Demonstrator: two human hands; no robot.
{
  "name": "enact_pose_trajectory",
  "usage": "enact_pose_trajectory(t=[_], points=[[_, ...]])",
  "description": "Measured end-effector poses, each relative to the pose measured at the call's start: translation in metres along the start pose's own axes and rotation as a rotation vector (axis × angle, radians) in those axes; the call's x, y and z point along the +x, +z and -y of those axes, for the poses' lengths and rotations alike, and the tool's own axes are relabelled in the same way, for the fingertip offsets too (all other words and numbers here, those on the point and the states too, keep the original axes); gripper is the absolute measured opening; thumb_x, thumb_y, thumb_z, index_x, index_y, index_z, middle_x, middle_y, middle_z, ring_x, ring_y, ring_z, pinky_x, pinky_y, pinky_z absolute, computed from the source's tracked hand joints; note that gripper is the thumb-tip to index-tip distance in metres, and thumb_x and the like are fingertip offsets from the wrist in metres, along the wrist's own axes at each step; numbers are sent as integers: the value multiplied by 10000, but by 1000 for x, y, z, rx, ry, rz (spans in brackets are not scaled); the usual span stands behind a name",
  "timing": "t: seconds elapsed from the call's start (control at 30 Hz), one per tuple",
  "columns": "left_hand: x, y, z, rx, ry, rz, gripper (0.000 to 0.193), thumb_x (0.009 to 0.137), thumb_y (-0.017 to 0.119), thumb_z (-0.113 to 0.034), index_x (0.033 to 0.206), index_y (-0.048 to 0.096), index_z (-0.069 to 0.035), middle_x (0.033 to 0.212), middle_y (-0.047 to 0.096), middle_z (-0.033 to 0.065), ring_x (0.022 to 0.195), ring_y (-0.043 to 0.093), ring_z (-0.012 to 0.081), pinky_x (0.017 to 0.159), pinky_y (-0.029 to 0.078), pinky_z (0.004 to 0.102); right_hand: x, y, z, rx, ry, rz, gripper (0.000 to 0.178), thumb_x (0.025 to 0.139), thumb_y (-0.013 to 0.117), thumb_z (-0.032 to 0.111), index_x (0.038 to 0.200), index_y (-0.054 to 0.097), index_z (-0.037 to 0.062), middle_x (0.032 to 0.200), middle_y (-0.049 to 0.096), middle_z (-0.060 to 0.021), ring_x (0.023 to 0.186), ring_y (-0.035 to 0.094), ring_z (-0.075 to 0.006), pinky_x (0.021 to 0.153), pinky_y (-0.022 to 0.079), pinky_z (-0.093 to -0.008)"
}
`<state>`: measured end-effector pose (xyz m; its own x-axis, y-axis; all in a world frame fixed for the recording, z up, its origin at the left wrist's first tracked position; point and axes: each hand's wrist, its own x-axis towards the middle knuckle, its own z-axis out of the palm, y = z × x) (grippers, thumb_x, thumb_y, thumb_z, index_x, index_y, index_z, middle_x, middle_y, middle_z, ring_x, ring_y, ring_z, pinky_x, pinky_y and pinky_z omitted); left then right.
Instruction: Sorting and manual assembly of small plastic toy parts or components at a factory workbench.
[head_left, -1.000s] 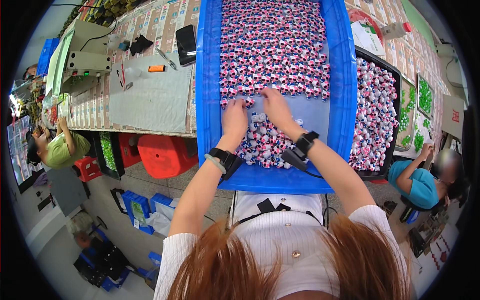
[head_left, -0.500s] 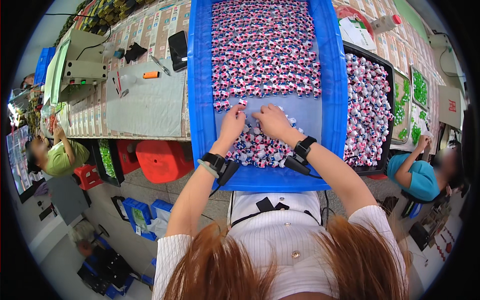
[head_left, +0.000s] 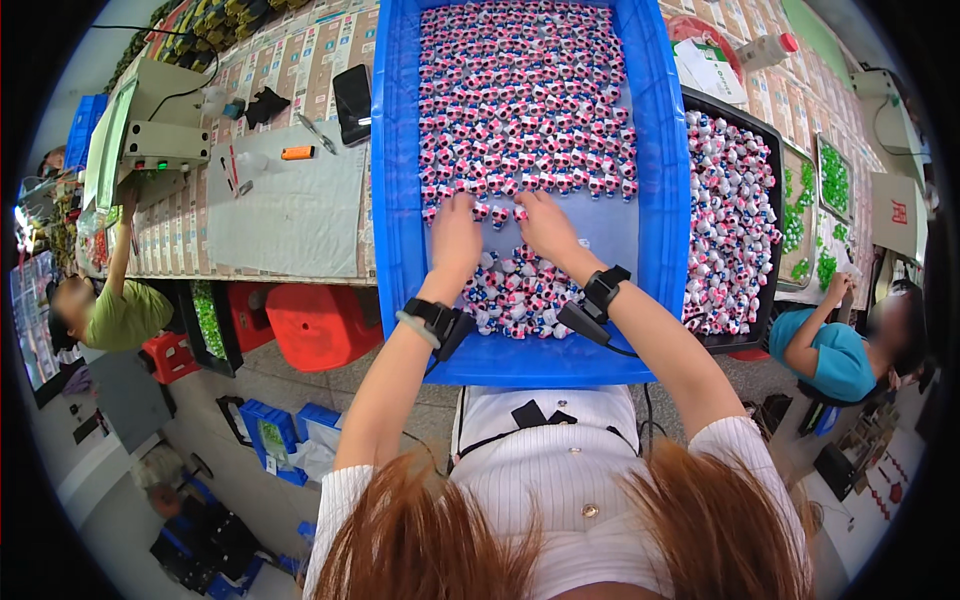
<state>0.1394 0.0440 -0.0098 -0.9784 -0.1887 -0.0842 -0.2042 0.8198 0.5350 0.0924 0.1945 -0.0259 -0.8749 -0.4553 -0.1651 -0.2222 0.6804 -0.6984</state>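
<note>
A blue plastic bin (head_left: 660, 250) stands before me, with small pink, white and blue toy figures (head_left: 520, 100) lined up in rows over its far part. At the front of those rows, my left hand (head_left: 457, 240) has its fingers closed and pointing down; what lies under the fingertips is hidden. To its right, my right hand (head_left: 548, 232) pinches a small toy figure (head_left: 520, 213) between thumb and fingers. A couple of single figures sit between the two hands. Close to me, a loose heap of figures (head_left: 520, 300) lies jumbled on the bin's floor.
Right of the bin, a black tray (head_left: 776, 160) holds many more figures. A table on the left carries a phone (head_left: 353, 105), an orange tool (head_left: 298, 153) and a white sheet (head_left: 285, 220). Red stools (head_left: 320, 325) stand below. People sit working on both sides.
Both hands have moved forward from the loose heap to the front row. More single figures now stand in the gap between them. The person at left has stretched an arm toward the machine.
</note>
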Motion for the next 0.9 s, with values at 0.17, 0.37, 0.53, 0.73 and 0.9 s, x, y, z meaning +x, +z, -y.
enact_pose_trajectory(t=[0.17, 0.37, 0.53, 0.73, 0.9], points=[[-15, -2, 12, 11, -293, 221, 136, 753, 517, -127, 837, 569, -34, 806, 596, 175, 790, 566, 336, 686, 446, 410, 7, 5, 7, -99, -1, 38, 285, 700, 459, -21, 980, 487, 25, 901, 534, -185, 848, 527, -351, 723, 435, -421], [-11, -10, 0, -40, -248, 171, 139, 768, 498, -110, 855, 572, -29, 805, 597, 167, 773, 567, 331, 681, 446, 405, -2, -17, -8, 0, -51, -132, 253, 721, 451, -9, 967, 498, 21, 916, 527, -174, 874, 512, -344, 738, 430, -412], [-17, 17, -34, -145, 17, 145, 138, 765, 510, -102, 874, 561, -34, 835, 572, 178, 758, 560, 336, 648, 450, 404, -14, -44, -31, 37, -4, 68, 224, 731, 449, 13, 939, 532, 22, 992, 527, -143, 941, 493, -324, 793, 412, -389], [-13, 37, -61, 242, -3, 292, 258, 767, 468, -66, 1019, 468, -11, 878, 562, 180, 796, 581, 328, 649, 490, 389, -22, -27, -26, -373, -194, 171, 220, 659, 551, 48, 877, 576, 74, 882, 523, -72, 909, 481, -248, 750, 416, -368], [-16, 42, -59, 171, -49, 280, 244, 739, 503, -60, 974, 467, -4, 907, 530, 186, 788, 576, 317, 634, 476, 379, -27, -26, -30, -446, -328, 119, 190, 664, 553, 69, 852, 572, 81, 895, 522, -51, 912, 470, -227, 766, 379, -348]])
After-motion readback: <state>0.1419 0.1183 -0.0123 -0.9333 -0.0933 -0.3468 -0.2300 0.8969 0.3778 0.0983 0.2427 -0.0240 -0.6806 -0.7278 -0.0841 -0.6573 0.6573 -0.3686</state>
